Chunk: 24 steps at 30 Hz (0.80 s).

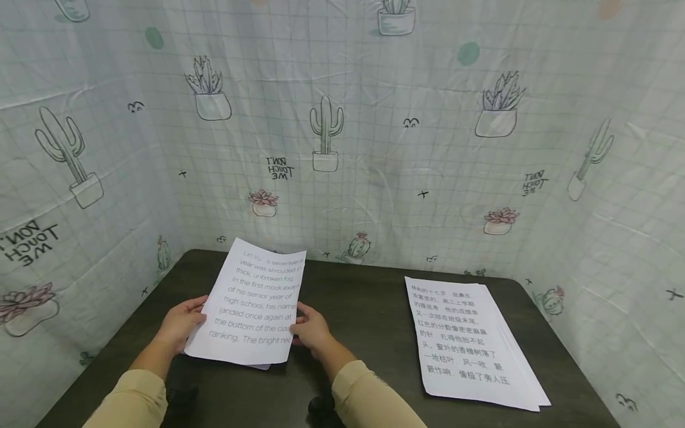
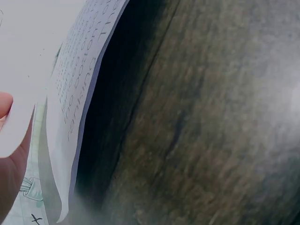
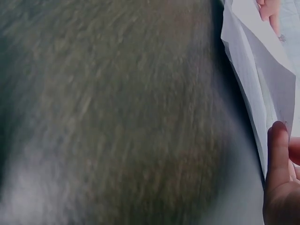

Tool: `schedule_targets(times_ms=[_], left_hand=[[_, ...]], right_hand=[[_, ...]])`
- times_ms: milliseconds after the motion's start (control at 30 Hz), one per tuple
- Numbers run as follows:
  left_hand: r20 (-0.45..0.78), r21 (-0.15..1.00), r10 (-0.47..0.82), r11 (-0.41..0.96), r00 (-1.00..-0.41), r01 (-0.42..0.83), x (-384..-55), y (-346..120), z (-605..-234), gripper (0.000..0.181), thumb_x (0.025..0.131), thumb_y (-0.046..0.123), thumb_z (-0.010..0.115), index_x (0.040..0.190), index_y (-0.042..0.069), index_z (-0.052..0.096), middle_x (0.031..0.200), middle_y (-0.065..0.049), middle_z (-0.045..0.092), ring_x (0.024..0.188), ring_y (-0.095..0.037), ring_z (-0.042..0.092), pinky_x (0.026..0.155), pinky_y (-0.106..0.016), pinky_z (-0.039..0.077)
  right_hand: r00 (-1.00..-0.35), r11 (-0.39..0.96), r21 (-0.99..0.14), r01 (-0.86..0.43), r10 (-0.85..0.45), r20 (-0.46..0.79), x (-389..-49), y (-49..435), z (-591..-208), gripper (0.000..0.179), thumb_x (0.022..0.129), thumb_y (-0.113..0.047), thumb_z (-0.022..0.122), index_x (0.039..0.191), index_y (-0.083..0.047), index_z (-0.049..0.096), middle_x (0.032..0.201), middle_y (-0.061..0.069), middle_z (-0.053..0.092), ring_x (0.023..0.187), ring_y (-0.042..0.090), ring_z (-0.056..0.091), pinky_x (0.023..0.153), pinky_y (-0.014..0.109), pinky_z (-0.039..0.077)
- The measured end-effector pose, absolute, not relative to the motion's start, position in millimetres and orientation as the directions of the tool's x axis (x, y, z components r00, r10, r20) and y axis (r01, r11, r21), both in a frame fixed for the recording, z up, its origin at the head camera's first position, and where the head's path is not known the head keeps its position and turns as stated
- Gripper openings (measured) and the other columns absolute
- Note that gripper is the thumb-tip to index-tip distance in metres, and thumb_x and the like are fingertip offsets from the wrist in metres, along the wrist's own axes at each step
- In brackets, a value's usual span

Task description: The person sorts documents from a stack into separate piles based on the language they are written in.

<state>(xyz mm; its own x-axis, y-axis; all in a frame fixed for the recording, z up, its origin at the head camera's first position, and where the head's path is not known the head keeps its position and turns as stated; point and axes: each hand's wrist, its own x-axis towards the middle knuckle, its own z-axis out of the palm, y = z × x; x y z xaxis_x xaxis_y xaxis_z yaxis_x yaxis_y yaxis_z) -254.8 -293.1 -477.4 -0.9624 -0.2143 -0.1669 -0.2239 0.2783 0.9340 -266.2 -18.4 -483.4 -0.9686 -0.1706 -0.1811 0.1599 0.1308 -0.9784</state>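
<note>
A white sheet of paper (image 1: 251, 303) printed with large English text is held up at the left of the table in the head view. My left hand (image 1: 182, 324) pinches its left edge, thumb on top. Along the right edge, my right hand (image 1: 314, 330) grips it between thumb and fingers. Another sheet's corner (image 1: 261, 367) peeks out below it. In the left wrist view, the left hand (image 2: 11, 176) shows only partly, beside a curved printed page (image 2: 75, 93). The right wrist view has the right hand (image 3: 280, 183) at the edge of layered sheets (image 3: 243, 61) that stand slightly apart.
A second pile of paper (image 1: 460, 345) with Chinese text lies slightly fanned on the right of the dark table (image 1: 358, 309). Dark objects (image 1: 321, 407) sit by the front edge near the forearms. A cactus-print cloth (image 1: 369, 154) hangs behind and at both sides.
</note>
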Motion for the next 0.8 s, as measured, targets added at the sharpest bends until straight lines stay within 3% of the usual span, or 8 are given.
schedule_targets(times_ms=[233, 467, 800], left_hand=[[-0.156, 0.931, -0.209, 0.296, -0.965, -0.215, -253.6, -297.7, -478.6, 0.053, 0.095, -0.004, 0.042, 0.146, -0.011, 0.033, 0.146, -0.036, 0.039, 0.107, -0.024, 0.061, 0.070, -0.018, 0.050], [-0.169, 0.917, -0.239, 0.316, -0.956, -0.241, -255.6, -301.2, -482.3, 0.052, 0.096, -0.004, 0.042, 0.146, -0.010, 0.034, 0.145, -0.035, 0.041, 0.122, -0.041, 0.054, 0.075, -0.023, 0.052], [-0.144, 0.915, -0.250, 0.335, -0.957, -0.225, -257.8, -306.1, -488.5, 0.051, 0.094, -0.006, 0.041, 0.145, -0.012, 0.034, 0.145, -0.036, 0.041, 0.127, -0.043, 0.049, 0.078, -0.022, 0.051]], right_hand=[[-0.965, 0.123, -0.978, 0.166, -0.182, -0.187, -265.9, -25.0, -489.9, 0.068, 0.082, 0.013, 0.059, 0.146, -0.001, 0.042, 0.099, 0.013, 0.061, 0.083, 0.018, 0.062, 0.064, 0.032, 0.058], [-0.963, 0.127, -0.976, 0.176, -0.183, -0.198, -266.1, -29.1, -491.3, 0.067, 0.083, 0.014, 0.058, 0.146, -0.001, 0.042, 0.099, 0.013, 0.060, 0.084, 0.019, 0.060, 0.065, 0.032, 0.058], [-0.960, 0.138, -0.975, 0.172, -0.201, -0.197, -263.5, -33.6, -492.4, 0.063, 0.084, 0.013, 0.058, 0.144, 0.001, 0.043, 0.096, 0.012, 0.059, 0.081, 0.017, 0.062, 0.062, 0.028, 0.058]])
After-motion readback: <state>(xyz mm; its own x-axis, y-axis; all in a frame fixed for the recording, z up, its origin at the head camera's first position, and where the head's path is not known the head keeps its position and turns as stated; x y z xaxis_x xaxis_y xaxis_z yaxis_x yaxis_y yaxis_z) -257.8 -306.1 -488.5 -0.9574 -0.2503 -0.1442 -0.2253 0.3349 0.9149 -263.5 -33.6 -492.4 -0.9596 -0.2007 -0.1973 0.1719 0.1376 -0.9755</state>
